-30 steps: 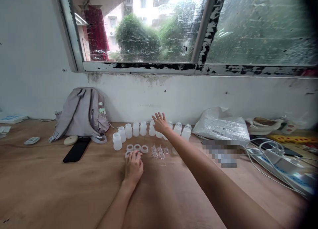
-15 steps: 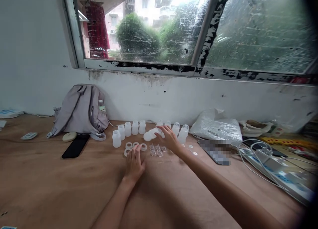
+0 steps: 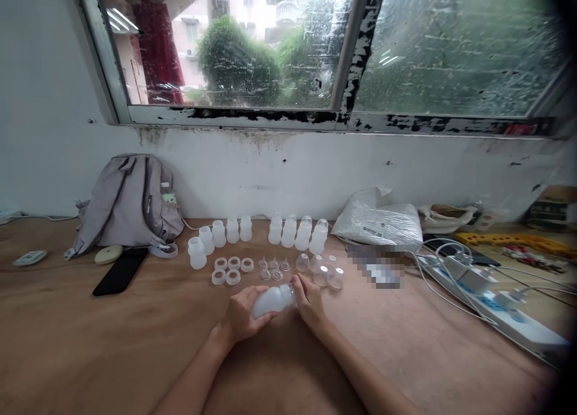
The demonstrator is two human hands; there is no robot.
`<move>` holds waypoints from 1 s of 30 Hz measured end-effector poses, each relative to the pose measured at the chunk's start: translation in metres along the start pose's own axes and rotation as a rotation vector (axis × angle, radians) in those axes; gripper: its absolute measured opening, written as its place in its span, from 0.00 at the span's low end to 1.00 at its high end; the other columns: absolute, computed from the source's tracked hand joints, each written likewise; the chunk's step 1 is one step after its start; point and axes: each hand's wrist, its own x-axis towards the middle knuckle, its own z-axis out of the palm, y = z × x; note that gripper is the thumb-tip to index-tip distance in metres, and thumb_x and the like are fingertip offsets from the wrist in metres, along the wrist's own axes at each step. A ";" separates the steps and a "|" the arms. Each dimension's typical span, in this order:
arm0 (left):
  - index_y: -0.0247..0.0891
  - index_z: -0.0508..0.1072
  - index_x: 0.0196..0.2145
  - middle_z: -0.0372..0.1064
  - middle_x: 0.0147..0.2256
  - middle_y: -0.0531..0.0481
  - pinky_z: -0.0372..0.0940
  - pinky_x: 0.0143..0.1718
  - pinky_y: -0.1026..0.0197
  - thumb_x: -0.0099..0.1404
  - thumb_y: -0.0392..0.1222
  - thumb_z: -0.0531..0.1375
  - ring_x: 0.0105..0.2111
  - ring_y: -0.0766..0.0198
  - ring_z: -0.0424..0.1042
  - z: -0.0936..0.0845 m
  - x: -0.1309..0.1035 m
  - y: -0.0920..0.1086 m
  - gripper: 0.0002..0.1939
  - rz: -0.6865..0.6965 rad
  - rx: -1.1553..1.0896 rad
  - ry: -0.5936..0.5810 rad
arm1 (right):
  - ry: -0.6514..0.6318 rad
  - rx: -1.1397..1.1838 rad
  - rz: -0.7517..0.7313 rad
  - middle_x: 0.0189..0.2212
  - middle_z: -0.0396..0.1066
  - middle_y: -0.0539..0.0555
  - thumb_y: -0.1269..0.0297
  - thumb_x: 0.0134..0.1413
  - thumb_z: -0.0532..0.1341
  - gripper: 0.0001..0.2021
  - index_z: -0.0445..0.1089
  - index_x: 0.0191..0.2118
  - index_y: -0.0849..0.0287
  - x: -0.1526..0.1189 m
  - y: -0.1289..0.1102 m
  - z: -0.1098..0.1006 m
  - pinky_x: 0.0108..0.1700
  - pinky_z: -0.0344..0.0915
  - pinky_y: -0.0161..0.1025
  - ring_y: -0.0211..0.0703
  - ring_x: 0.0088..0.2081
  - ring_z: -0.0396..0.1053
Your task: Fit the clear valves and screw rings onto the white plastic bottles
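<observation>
A translucent white baby bottle [image 3: 268, 302] lies sideways in both hands, a short way above or on the table's near part. My left hand [image 3: 243, 313] is wrapped round its body. My right hand [image 3: 310, 301] grips the other end, where a clear cap [image 3: 288, 293] partly shows between the fingers. Just beyond the hands lie several white collar rings [image 3: 234, 263], several clear nipples [image 3: 273, 263] and several clear domed caps [image 3: 321, 275]. Behind them, open-topped bottles [image 3: 197, 254] stand in a row on the left, and capped bottles [image 3: 303, 233] stand upright on the right.
A grey backpack [image 3: 128, 205] leans against the wall, with a black phone [image 3: 119, 272] and a round cream disc [image 3: 108, 255] before it. To the right are a plastic-wrapped package [image 3: 381, 223], a blurred-out flat object [image 3: 376, 266] and a power strip [image 3: 505, 316] with chargers and cables.
Both hands have come together nearer to me, the right drawing back from the rows and the left leaving the rings. The bottle that was tilted by my right hand is now between both.
</observation>
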 end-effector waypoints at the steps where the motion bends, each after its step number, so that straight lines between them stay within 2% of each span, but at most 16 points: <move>1: 0.38 0.62 0.44 0.68 0.40 0.46 0.63 0.39 0.60 0.55 0.49 0.57 0.38 0.60 0.68 0.000 0.000 0.003 0.21 -0.027 -0.044 -0.014 | 0.013 -0.007 -0.002 0.14 0.56 0.47 0.61 0.56 0.45 0.17 0.57 0.20 0.59 0.000 0.001 -0.001 0.21 0.50 0.32 0.34 0.18 0.55; 6: 0.38 0.66 0.40 0.69 0.33 0.50 0.62 0.32 0.65 0.54 0.49 0.57 0.30 0.64 0.68 -0.001 0.005 0.016 0.17 -0.247 -0.245 -0.098 | 0.063 -0.004 -0.030 0.12 0.53 0.47 0.62 0.56 0.44 0.18 0.56 0.17 0.60 0.001 0.003 -0.006 0.20 0.47 0.32 0.33 0.16 0.53; 11: 0.34 0.69 0.35 0.68 0.29 0.50 0.61 0.26 0.66 0.54 0.52 0.56 0.27 0.65 0.67 0.004 0.012 0.017 0.18 -0.417 -0.534 -0.154 | 0.091 0.016 -0.028 0.12 0.52 0.47 0.61 0.55 0.44 0.19 0.54 0.16 0.58 0.004 0.001 -0.011 0.19 0.46 0.33 0.33 0.15 0.51; 14: 0.32 0.67 0.39 0.66 0.24 0.50 0.58 0.16 0.68 0.54 0.55 0.54 0.19 0.67 0.65 0.007 0.014 0.016 0.23 -0.570 -0.804 -0.272 | 0.091 0.037 -0.046 0.12 0.50 0.47 0.61 0.55 0.43 0.19 0.53 0.16 0.57 0.006 0.000 -0.015 0.19 0.46 0.34 0.34 0.15 0.51; 16: 0.32 0.65 0.42 0.66 0.23 0.51 0.56 0.13 0.69 0.54 0.55 0.54 0.17 0.68 0.64 0.008 0.013 0.015 0.25 -0.637 -0.942 -0.331 | 0.083 0.030 -0.094 0.12 0.50 0.47 0.61 0.56 0.42 0.18 0.53 0.16 0.57 0.005 -0.001 -0.017 0.20 0.47 0.34 0.34 0.15 0.51; 20: 0.30 0.67 0.38 0.66 0.23 0.49 0.56 0.12 0.71 0.56 0.54 0.53 0.16 0.70 0.64 0.009 0.012 0.014 0.23 -0.662 -1.071 -0.377 | 0.093 0.002 -0.142 0.13 0.50 0.47 0.62 0.55 0.42 0.18 0.53 0.17 0.57 0.004 -0.001 -0.019 0.20 0.47 0.34 0.34 0.15 0.51; 25: 0.28 0.69 0.34 0.66 0.22 0.48 0.56 0.11 0.71 0.57 0.54 0.52 0.16 0.70 0.64 0.009 0.012 0.012 0.23 -0.660 -1.078 -0.394 | 0.066 -0.008 -0.124 0.13 0.50 0.46 0.63 0.55 0.43 0.17 0.54 0.17 0.57 0.005 0.003 -0.018 0.20 0.47 0.34 0.34 0.15 0.52; 27: 0.28 0.69 0.34 0.66 0.22 0.48 0.56 0.11 0.70 0.55 0.55 0.53 0.16 0.70 0.64 0.011 0.013 0.012 0.23 -0.662 -1.062 -0.375 | 0.072 -0.018 -0.104 0.12 0.51 0.46 0.63 0.55 0.44 0.17 0.55 0.17 0.58 0.007 0.005 -0.018 0.20 0.47 0.34 0.34 0.15 0.51; 30: 0.28 0.69 0.38 0.65 0.22 0.49 0.56 0.11 0.70 0.54 0.56 0.55 0.16 0.69 0.64 0.014 0.014 0.014 0.25 -0.656 -1.004 -0.275 | 0.098 -0.047 -0.088 0.13 0.53 0.47 0.64 0.55 0.44 0.17 0.56 0.17 0.58 0.008 0.007 -0.018 0.20 0.47 0.33 0.33 0.16 0.52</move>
